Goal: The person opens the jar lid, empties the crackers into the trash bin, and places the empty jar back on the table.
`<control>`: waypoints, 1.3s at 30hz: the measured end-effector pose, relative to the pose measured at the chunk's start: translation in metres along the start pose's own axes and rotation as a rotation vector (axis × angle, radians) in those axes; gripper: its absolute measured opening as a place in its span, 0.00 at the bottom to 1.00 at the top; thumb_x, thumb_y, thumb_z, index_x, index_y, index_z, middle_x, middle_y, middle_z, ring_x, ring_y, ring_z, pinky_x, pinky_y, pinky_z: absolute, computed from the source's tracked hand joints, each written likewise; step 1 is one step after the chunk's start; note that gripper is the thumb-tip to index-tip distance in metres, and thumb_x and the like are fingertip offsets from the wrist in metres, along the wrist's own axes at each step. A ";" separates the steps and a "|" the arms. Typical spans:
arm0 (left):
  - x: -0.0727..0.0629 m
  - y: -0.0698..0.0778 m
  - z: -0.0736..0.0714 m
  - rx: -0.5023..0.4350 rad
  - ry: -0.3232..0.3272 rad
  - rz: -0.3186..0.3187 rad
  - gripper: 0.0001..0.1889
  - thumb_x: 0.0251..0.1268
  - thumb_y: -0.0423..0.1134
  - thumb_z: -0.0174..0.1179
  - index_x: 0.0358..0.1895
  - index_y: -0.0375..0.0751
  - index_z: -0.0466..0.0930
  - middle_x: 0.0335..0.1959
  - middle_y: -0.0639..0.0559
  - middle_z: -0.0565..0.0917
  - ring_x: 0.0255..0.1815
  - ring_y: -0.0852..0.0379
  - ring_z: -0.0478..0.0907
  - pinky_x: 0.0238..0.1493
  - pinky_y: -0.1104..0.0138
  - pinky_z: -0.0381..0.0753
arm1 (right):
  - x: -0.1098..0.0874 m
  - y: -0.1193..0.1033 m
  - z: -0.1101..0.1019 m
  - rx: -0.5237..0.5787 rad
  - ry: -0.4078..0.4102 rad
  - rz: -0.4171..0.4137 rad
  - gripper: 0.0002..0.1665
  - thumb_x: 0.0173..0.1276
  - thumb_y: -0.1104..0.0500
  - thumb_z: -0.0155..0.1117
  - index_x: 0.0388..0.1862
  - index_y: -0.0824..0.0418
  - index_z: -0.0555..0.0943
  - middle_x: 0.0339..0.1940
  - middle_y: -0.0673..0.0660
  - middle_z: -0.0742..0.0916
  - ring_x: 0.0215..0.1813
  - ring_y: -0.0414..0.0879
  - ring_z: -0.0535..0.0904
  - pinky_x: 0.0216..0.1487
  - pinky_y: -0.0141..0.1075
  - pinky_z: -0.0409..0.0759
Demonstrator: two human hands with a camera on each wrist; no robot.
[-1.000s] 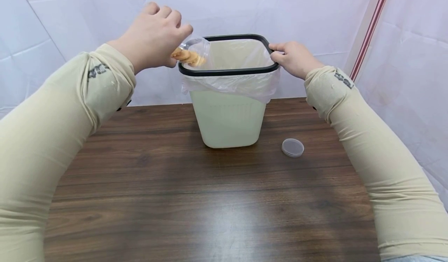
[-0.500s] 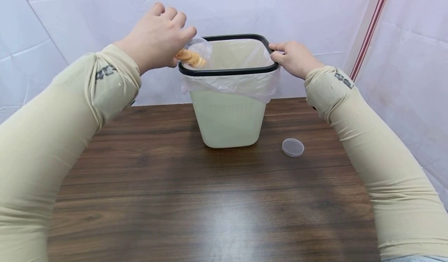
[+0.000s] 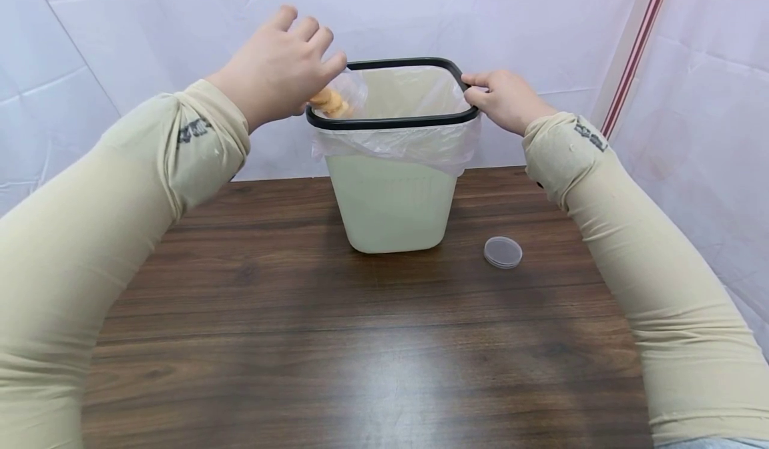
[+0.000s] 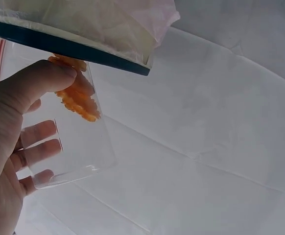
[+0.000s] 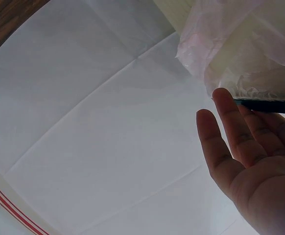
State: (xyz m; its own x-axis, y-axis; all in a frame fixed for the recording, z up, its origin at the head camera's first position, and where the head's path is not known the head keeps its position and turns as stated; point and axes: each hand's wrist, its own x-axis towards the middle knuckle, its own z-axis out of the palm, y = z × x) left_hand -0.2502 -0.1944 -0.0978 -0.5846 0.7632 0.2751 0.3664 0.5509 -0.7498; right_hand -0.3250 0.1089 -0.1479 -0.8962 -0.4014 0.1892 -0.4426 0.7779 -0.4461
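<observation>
My left hand [image 3: 276,69] grips a clear plastic jar [image 4: 79,156], tilted with its mouth over the left side of a pale green trash can [image 3: 393,209]. Ridged orange pieces, like crackers or chips [image 4: 79,98], lie in the jar towards its mouth, partly behind my thumb in the left wrist view. A thin translucent liner bag [image 3: 390,145] is folded over the can under its black rim [image 3: 390,125]. At the can's right corner, my right hand [image 3: 504,99] pinches that rim between thumb and fingers. The bottom of the can's inside is hidden.
A round clear lid [image 3: 502,252] lies on the dark wooden table [image 3: 270,342], right of the can. White sheeting [image 3: 180,29] hangs behind the table and along its right side, with a red-striped strip [image 3: 639,49] at the corner.
My left hand has shifted right with the jar, bringing its mouth further over the can. The orange pieces have moved along with it. My right hand, the can and the lid stay put.
</observation>
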 end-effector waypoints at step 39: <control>-0.008 -0.003 0.005 -0.062 -0.015 -0.089 0.29 0.39 0.36 0.72 0.45 0.28 0.69 0.42 0.28 0.76 0.46 0.32 0.73 0.53 0.44 0.70 | 0.002 0.003 0.003 -0.002 0.014 -0.007 0.33 0.68 0.55 0.38 0.72 0.61 0.63 0.73 0.60 0.67 0.71 0.53 0.64 0.61 0.44 0.62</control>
State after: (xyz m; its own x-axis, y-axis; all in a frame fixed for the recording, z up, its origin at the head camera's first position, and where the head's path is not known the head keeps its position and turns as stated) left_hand -0.2505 -0.2039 -0.1012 -0.6271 0.7056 0.3300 0.3560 0.6365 -0.6842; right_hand -0.3274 0.1089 -0.1512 -0.8935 -0.3999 0.2044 -0.4487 0.7760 -0.4433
